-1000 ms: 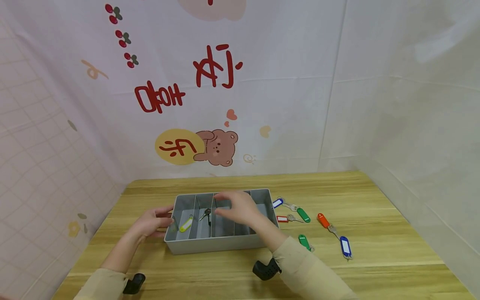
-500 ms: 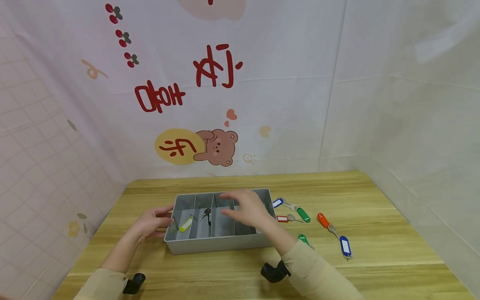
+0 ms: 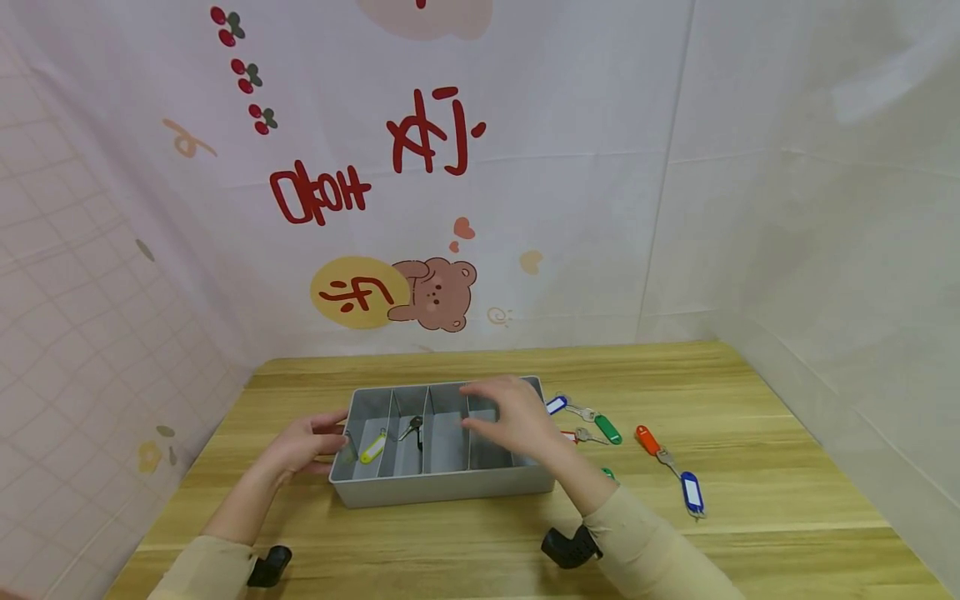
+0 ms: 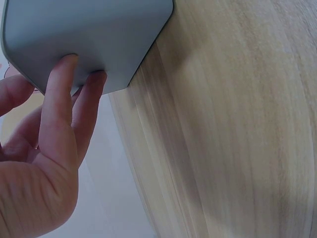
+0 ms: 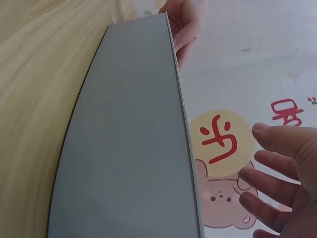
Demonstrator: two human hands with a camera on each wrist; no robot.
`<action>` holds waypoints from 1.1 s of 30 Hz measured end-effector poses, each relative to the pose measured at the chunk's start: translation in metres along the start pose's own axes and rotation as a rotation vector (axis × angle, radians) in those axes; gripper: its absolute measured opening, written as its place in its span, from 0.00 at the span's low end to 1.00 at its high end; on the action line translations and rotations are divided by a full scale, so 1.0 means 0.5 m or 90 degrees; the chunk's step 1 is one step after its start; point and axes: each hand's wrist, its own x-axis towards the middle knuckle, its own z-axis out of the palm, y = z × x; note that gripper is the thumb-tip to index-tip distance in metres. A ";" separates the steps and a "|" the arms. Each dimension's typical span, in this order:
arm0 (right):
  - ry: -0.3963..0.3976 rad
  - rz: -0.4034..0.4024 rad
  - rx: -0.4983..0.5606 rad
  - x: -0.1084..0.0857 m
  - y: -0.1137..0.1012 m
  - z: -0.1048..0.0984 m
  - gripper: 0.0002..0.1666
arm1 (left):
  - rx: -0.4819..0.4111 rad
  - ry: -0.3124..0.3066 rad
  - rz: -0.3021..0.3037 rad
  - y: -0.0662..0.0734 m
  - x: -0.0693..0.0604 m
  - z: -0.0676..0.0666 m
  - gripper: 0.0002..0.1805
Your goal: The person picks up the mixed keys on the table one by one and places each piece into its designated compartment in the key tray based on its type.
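A grey divided box (image 3: pixel 442 490) stands on the wooden table. My left hand (image 3: pixel 303 446) grips its left end, with the thumb at the rim and fingertips pressing the outer wall (image 4: pixel 114 44). A yellow key tag (image 3: pixel 372 448) lies in the leftmost compartment. Beside it, the second compartment holds a key (image 3: pixel 414 425) with a small dark part. Over the right compartments hovers my right hand (image 3: pixel 517 417), its fingers spread and nothing between them. The right wrist view shows the relaxed fingers (image 5: pixel 265 181) apart from the box. The rightmost compartment is partly hidden by this hand.
Right of the box lie a blue tag (image 3: pixel 556 406), a key (image 3: pixel 581 412), a green tag (image 3: pixel 608 429) and a partly covered red tag (image 3: pixel 570 437). Farther right are an orange tag (image 3: pixel 647 439) and a blue tag (image 3: pixel 692 493). My forearm mostly hides another green tag (image 3: pixel 608 472).
My right hand has moved rightward above the box, from the middle compartments toward the right end, uncovering the third compartment. The left hand and the box have stayed put.
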 end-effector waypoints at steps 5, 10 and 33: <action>0.013 -0.002 -0.008 -0.016 0.018 -0.010 0.26 | 0.001 0.003 -0.004 0.000 0.000 0.001 0.37; 0.039 -0.010 -0.005 -0.033 0.039 -0.019 0.26 | 0.002 0.007 -0.008 0.001 -0.001 0.001 0.37; 0.086 0.021 0.032 -0.116 0.132 -0.110 0.27 | 0.000 0.004 -0.009 -0.001 -0.001 0.001 0.36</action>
